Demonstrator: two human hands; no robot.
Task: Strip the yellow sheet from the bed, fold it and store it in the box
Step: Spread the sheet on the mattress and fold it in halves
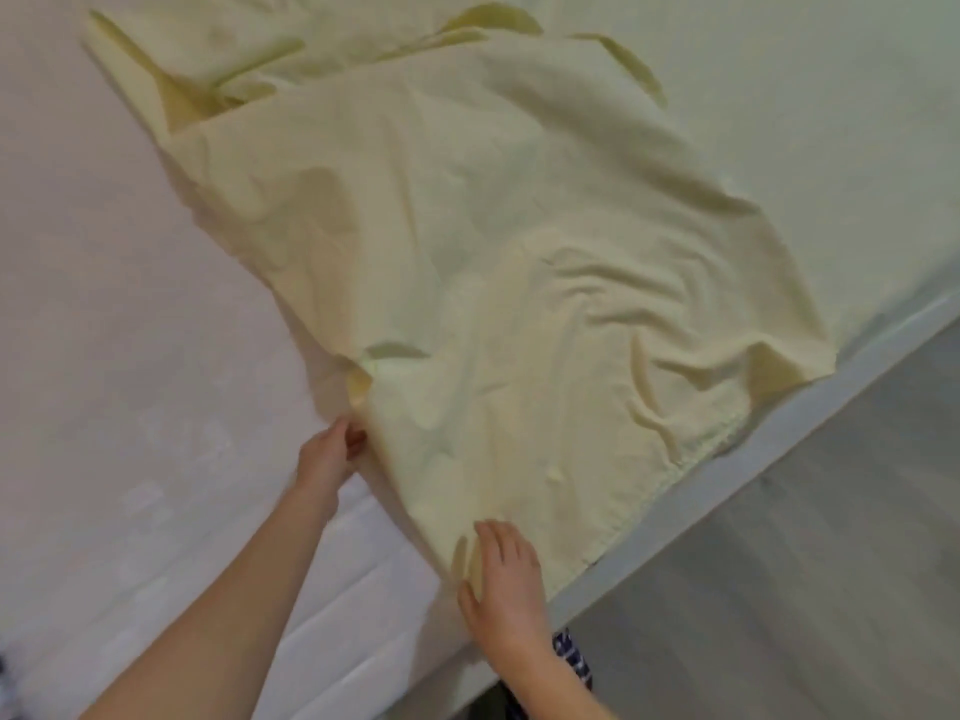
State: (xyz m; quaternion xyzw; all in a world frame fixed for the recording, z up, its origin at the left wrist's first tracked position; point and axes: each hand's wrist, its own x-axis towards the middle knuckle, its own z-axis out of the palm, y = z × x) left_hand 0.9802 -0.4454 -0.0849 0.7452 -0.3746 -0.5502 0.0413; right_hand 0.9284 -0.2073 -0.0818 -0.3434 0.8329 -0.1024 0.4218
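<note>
Fingers of left hand (pixel 327 457) curled round yellow sheet (pixel 467 252) edge; right hand (pixel 506 574) flat on it, fingers straight.

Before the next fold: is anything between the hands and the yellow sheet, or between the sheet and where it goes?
Nothing visible. The left hand grips the pale yellow fabric sheet at its edge; the right hand lies flat on its near corner. No box is in view, so that path cannot be judged.

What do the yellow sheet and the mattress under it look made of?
Yellow sheet: thin woven cloth, probably cotton, matte; it creases softly and folds over itself. Mattress: pale quilted textile with faint stitched pattern, slight sheen; fibre unclear.
</note>
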